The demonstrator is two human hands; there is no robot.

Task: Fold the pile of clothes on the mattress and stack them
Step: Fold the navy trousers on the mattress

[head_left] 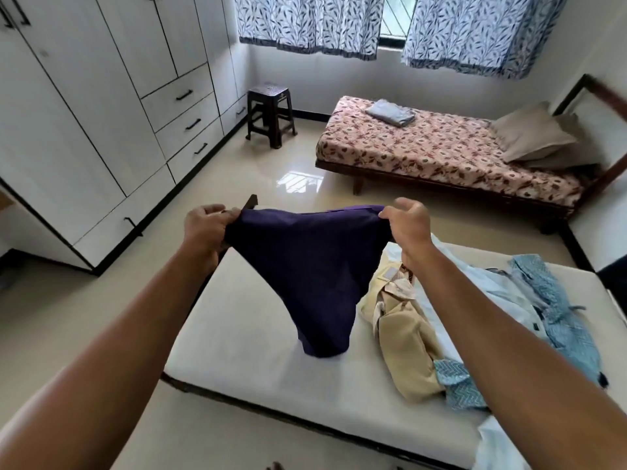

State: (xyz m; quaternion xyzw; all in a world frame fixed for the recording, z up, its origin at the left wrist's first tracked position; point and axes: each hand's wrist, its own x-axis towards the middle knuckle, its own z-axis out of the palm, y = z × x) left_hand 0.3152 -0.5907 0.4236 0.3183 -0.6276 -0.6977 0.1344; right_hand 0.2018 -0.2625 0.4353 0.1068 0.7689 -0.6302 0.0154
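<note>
A dark purple garment (pixel 312 266) hangs spread between two raised hands above the near end of a cream mattress (pixel 244 351); its upper edge is pulled taut and its narrowing lower end appears to touch the mattress surface. The left hand (pixel 203 228) grips the garment's left corner, fingers curled round the bunched cloth. The right hand (pixel 407 228) pinches the right corner between thumb and fingertips, the remaining fingers loosely bent above it. Just beside the hanging garment, on the right part of the mattress, lies the unfolded pile: a crumpled beige garment (pixel 403 340) nearest, a white garment (pixel 481 286) partly under it, and a blue patterned garment (pixel 556 310) draped along the far right edge. Beyond the mattress, across a glossy tiled floor (pixel 68 300), stands a second bed (pixel 441 154) with a floral cover, carrying a folded grey cloth (pixel 390 111) and two beige pillows (pixel 532 137). A dark plastic stool (pixel 269 110) stands near the corner, a white wardrobe (pixel 84 113) lines the left wall, and blue leaf-print curtains (pixel 312 22) hang at the window.
</note>
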